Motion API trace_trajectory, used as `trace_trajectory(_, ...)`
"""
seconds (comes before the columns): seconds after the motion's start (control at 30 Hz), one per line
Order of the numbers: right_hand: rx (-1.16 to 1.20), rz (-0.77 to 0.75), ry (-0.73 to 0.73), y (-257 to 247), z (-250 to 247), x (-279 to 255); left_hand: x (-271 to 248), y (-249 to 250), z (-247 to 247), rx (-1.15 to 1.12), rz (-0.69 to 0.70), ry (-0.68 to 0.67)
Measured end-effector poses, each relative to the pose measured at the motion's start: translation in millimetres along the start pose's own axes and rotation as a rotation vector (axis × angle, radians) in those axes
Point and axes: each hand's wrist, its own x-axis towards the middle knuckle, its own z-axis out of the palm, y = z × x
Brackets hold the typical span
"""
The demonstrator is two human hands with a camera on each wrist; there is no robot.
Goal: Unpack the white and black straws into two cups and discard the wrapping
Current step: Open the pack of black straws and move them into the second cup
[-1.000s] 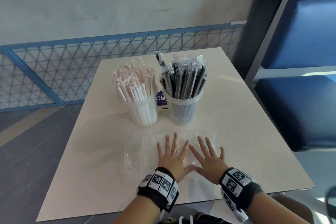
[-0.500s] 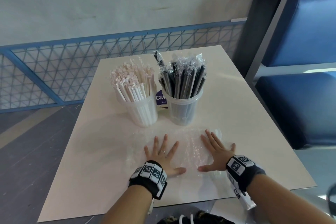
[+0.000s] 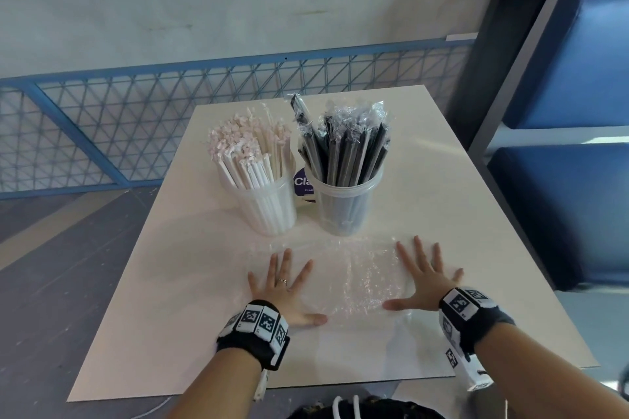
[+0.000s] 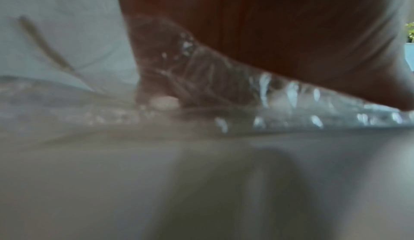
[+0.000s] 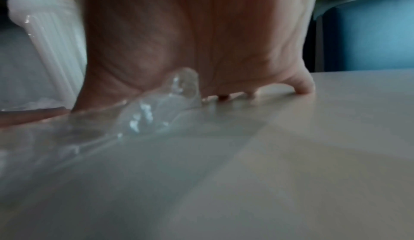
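A clear plastic wrapping [image 3: 354, 279] lies flat on the table in front of two clear cups. The left cup [image 3: 272, 211] holds white paper-wrapped straws [image 3: 248, 153]; the right cup [image 3: 343, 207] holds black straws [image 3: 343, 146] in clear sleeves. My left hand [image 3: 284, 286] presses flat on the wrapping's left end, fingers spread. My right hand [image 3: 425, 279] presses flat on its right end, fingers spread. In the left wrist view the crinkled wrapping [image 4: 246, 93] shows under the palm. In the right wrist view a fold of wrapping [image 5: 156, 105] bulges up by the palm.
The pale table [image 3: 442, 201] has a near edge close behind my wrists. A purple label [image 3: 301, 184] shows between the cups. A blue mesh railing [image 3: 102, 126] runs behind the table, and blue seats [image 3: 578, 78] stand at the right.
Both hands have slid apart across the wrapping, left hand to the left and right hand to the right, flattening it. The cups have not moved.
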Motion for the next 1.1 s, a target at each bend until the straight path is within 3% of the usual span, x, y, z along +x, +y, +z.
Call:
trace_trajectory(0.1,0.004,-0.018,-0.006,0.2,-1.1,0.2,-4.6,8.7,-11.6,0.074,-0.040,0.010)
trace_trajectory(0.17,0.006,-0.023,0.045,-2.8,-2.0,-3.1,-8.4,18.7,-29.9,0.051,-0.081,0.100)
trace_trajectory(0.23,0.029,-0.042,0.176,-7.6,-9.8,-11.3,-14.2,30.1,-54.1,-0.199,-0.052,0.328)
trace_trajectory(0.33,0.186,-0.121,0.376,-17.5,-42.0,-28.7,-24.1,46.6,-95.5,-0.687,0.156,0.735)
trace_trajectory(0.4,0.317,-0.211,0.464,-23.9,-69.7,-39.1,-27.7,53.9,-121.7,-0.841,0.237,0.847)
trace_trajectory(0.53,0.491,-0.397,0.599,-38.6,-115.7,-48.1,-23.1,54.0,-163.5,-0.912,0.295,0.774)
trace_trajectory(0.7,0.531,-0.467,0.505,-57.1,-152.8,-27.6,-2.2,36.1,-182.4,-0.805,0.324,0.589)
trace_trajectory(0.9,0.669,-0.549,0.427,-80.5,-161.4,-4.7,2.5,31.3,-194.7,-0.854,0.419,0.477)
trace_trajectory(1.1,0.732,-0.650,0.569,-99.3,-156.8,13.8,23.6,41.7,-193.2,-0.898,0.400,0.513)
